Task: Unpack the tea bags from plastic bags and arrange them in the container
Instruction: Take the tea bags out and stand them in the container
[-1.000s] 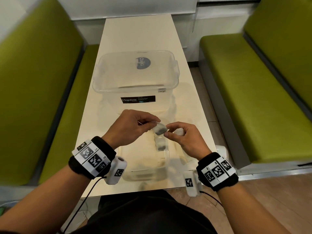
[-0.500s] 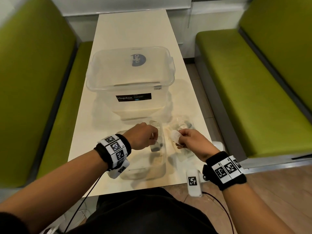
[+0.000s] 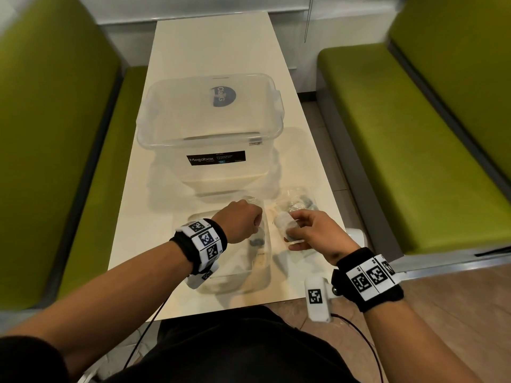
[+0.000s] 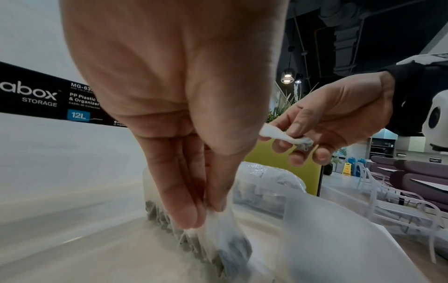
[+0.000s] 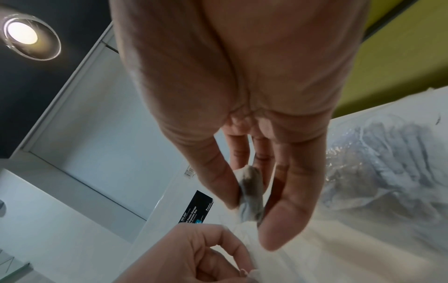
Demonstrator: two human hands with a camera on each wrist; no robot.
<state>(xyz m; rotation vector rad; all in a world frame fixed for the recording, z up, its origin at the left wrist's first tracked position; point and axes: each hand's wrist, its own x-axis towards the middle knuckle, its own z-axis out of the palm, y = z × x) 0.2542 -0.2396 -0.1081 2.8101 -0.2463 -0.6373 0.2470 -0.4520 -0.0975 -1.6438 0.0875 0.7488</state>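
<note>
A small clear container (image 3: 195, 217) stands near the table's front edge, with a row of tea bags (image 4: 162, 216) along its right wall. My left hand (image 3: 255, 225) reaches down into it and pinches a white tea bag (image 4: 227, 237) between thumb and fingertips, low beside the row. To the right of the container, my right hand (image 3: 290, 230) pinches another tea bag (image 5: 251, 195) above the table. Behind the right hand lies a crumpled plastic bag (image 3: 298, 201) holding more tea bags.
A large clear Megabox storage box (image 3: 210, 134) stands upright in the middle of the cream table (image 3: 215, 45), just behind the small container. Green benches (image 3: 401, 128) run along both sides. The table's front edge is close to my body.
My hands were together over the small container; they have parted. The left went down into the container with a tea bag, and the right moved rightward with its own.
</note>
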